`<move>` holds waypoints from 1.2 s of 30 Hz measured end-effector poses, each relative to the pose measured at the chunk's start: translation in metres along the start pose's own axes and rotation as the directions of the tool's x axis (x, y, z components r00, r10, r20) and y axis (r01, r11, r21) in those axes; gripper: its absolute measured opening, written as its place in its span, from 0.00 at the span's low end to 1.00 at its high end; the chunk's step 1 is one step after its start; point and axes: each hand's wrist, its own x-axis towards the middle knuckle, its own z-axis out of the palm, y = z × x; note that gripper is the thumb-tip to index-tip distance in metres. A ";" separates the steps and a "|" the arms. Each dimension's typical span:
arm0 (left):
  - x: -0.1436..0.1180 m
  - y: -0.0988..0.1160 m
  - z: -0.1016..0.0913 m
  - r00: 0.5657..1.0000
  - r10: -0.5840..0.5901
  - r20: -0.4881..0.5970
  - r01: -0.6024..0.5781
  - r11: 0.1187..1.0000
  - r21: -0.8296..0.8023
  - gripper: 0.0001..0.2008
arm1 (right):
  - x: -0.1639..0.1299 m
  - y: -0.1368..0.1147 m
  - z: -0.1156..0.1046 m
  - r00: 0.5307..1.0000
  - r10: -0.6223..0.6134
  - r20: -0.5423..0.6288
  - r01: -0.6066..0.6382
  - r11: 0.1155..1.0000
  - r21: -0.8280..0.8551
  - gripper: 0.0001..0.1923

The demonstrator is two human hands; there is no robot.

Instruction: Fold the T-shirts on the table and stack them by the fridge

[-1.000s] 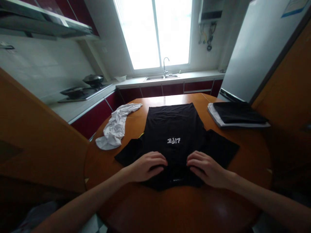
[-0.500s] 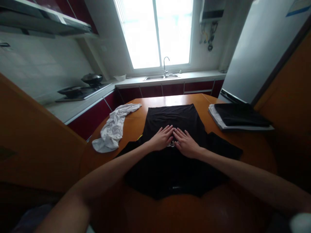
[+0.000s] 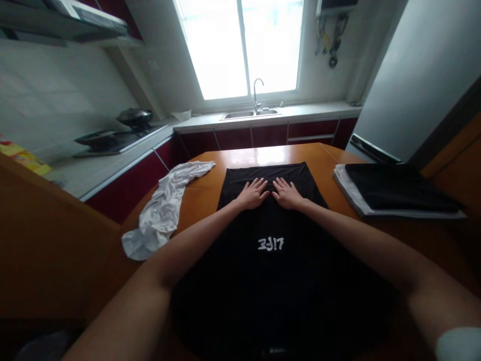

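A black T-shirt (image 3: 268,281) lies spread on the wooden table, its hem toward the window and its collar near me. White letters reading "LIFE" show upside down on its chest. My left hand (image 3: 253,194) rests flat on the upper part of the cloth, fingers spread. Beside it, a small gap apart, my right hand (image 3: 287,194) presses flat on the shirt too, fingers pointing at the far hem. Neither hand grips anything. The shirt's sleeves are hard to make out in the dark and behind my forearms.
A crumpled white garment (image 3: 160,210) lies on the table (image 3: 203,195) at the left. At the right sits a stack of folded black and white clothes (image 3: 398,188). Beyond stand a counter with a sink (image 3: 240,115), a stove with pans (image 3: 135,118), and a fridge (image 3: 391,85).
Both hands have slid forward over the shirt toward its far hem and slightly apart, uncovering the white letters. My view has moved closer over the table.
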 end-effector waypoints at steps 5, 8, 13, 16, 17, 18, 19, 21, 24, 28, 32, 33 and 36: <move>0.031 -0.036 -0.005 0.992 -0.120 0.043 0.121 0.992 -0.019 0.36 | 0.033 0.046 -0.003 0.991 0.132 0.035 -0.132 0.991 -0.007 0.41; 0.038 -0.047 -0.006 0.982 -0.189 0.004 0.190 0.982 -0.022 0.38 | 0.046 0.061 -0.007 0.966 0.259 0.014 -0.259 0.966 -0.001 0.41; 0.067 -0.026 0.000 0.998 -0.019 0.060 0.021 1.000 -0.022 0.33 | 0.077 0.049 -0.003 0.998 0.036 0.042 -0.035 0.999 -0.006 0.35; 0.073 -0.051 -0.004 0.994 -0.077 0.078 0.079 0.997 -0.019 0.33 | 0.089 0.071 -0.003 0.998 0.056 0.037 -0.056 0.998 -0.003 0.37; 0.072 -0.067 -0.008 0.990 -0.126 0.066 0.127 0.992 -0.012 0.34 | 0.092 0.086 -0.006 0.994 0.103 0.020 -0.103 0.995 -0.003 0.38; 0.070 -0.084 -0.012 0.981 -0.185 0.049 0.186 0.983 -0.005 0.34 | 0.094 0.102 -0.009 0.987 0.158 0.006 -0.158 0.987 -0.002 0.39; 0.068 -0.100 -0.017 0.968 -0.247 0.036 0.247 0.969 0.001 0.35 | 0.096 0.117 -0.013 0.979 0.203 -0.005 -0.203 0.979 -0.001 0.39; 0.066 -0.120 -0.024 0.941 -0.337 0.027 0.337 0.941 0.019 0.35 | 0.100 0.138 -0.021 0.963 0.270 -0.005 -0.270 0.963 -0.010 0.39; 0.072 -0.105 -0.025 0.951 -0.309 -0.002 0.309 0.950 0.047 0.35 | 0.104 0.128 -0.025 0.948 0.315 -0.055 -0.317 0.948 -0.030 0.38; 0.082 -0.043 -0.007 0.998 -0.060 0.016 0.060 0.998 0.021 0.33 | 0.101 0.074 -0.011 0.986 0.156 -0.063 -0.158 0.987 -0.024 0.37; 0.085 -0.037 0.002 0.998 -0.055 0.033 0.054 0.998 0.027 0.34 | 0.100 0.070 -0.001 0.988 0.151 -0.015 -0.152 0.988 -0.023 0.39; 0.086 -0.047 0.000 0.995 -0.094 0.031 0.093 0.995 0.026 0.35 | 0.102 0.079 -0.002 0.984 0.178 -0.022 -0.179 0.983 -0.029 0.39; 0.090 -0.076 -0.013 0.972 -0.232 0.048 0.231 0.973 0.026 0.35 | 0.109 0.107 -0.012 0.973 0.228 -0.026 -0.229 0.972 -0.048 0.37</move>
